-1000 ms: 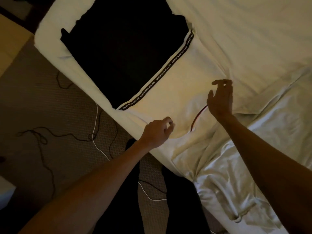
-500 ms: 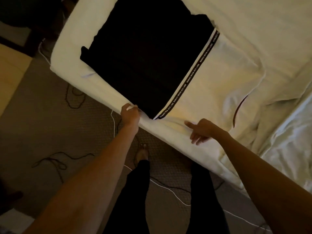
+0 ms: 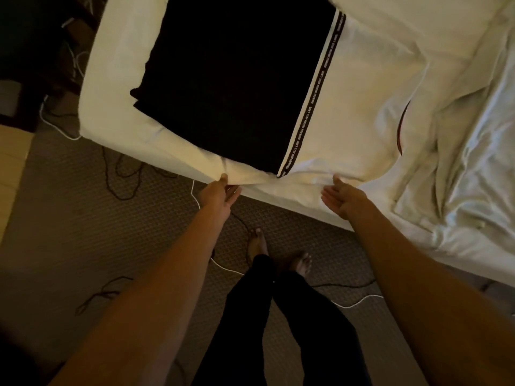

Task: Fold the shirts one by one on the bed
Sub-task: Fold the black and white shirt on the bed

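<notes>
A shirt lies flat on the bed, its left half black (image 3: 228, 79) and its right half white (image 3: 359, 101), with a black lettered stripe (image 3: 315, 98) between them. My left hand (image 3: 220, 193) is at the bed's near edge just below the black hem. Its thumb lies on top of puckered white fabric and its fingers reach under it, pinching it. Whether that fabric is shirt or sheet I cannot tell. My right hand (image 3: 341, 195) is palm-up with straight fingers, its thumb touching the white hem.
The white bed (image 3: 111, 79) has a rumpled sheet (image 3: 459, 162) bunched at the right. Black and white cables (image 3: 122, 174) trail over the carpet (image 3: 83, 232) beside the bed. My bare feet and dark trousers (image 3: 267, 302) stand close to the bed edge.
Both hands came down from the white half of the shirt to the bed's near edge. The left went left and took hold of the edge fabric; the right uncurled, palm up.
</notes>
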